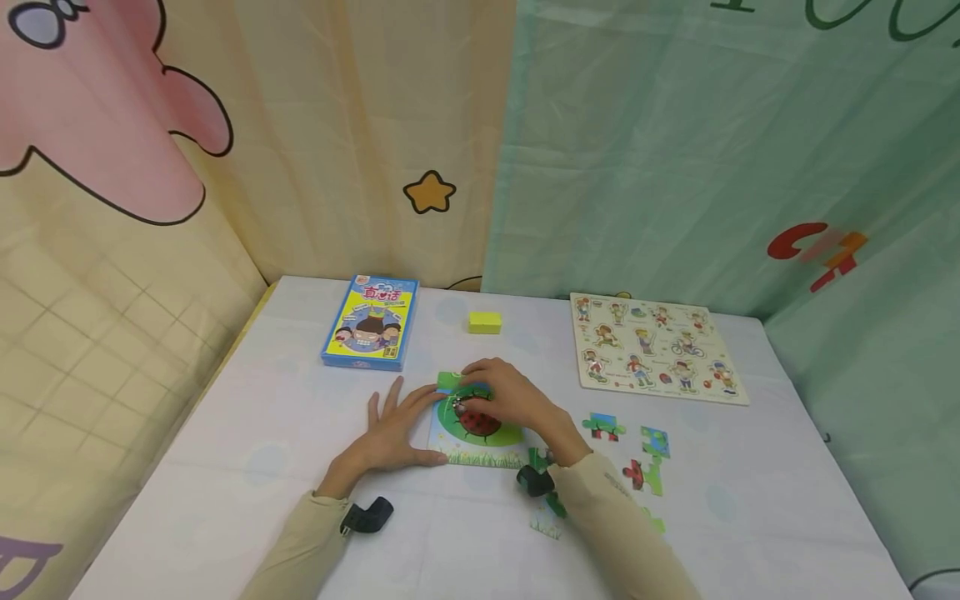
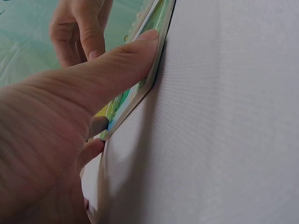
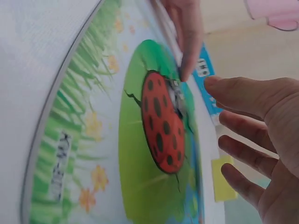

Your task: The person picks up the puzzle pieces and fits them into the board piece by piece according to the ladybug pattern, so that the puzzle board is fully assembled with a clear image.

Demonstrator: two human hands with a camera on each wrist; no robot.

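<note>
Spreading my left hand (image 1: 390, 437) wide, only touching the ladybug board (image 1: 480, 446) well inside the left edge of the table (image 1: 457, 550), I hover my right hand (image 1: 513, 396), fingers parted around nothing, above it, with puzzle pieces (image 1: 655, 477) toward the right edge.

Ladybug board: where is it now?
In the head view, the ladybug board lies left of the loose puzzle pieces, left hand at its left edge, right hand over it.
</note>
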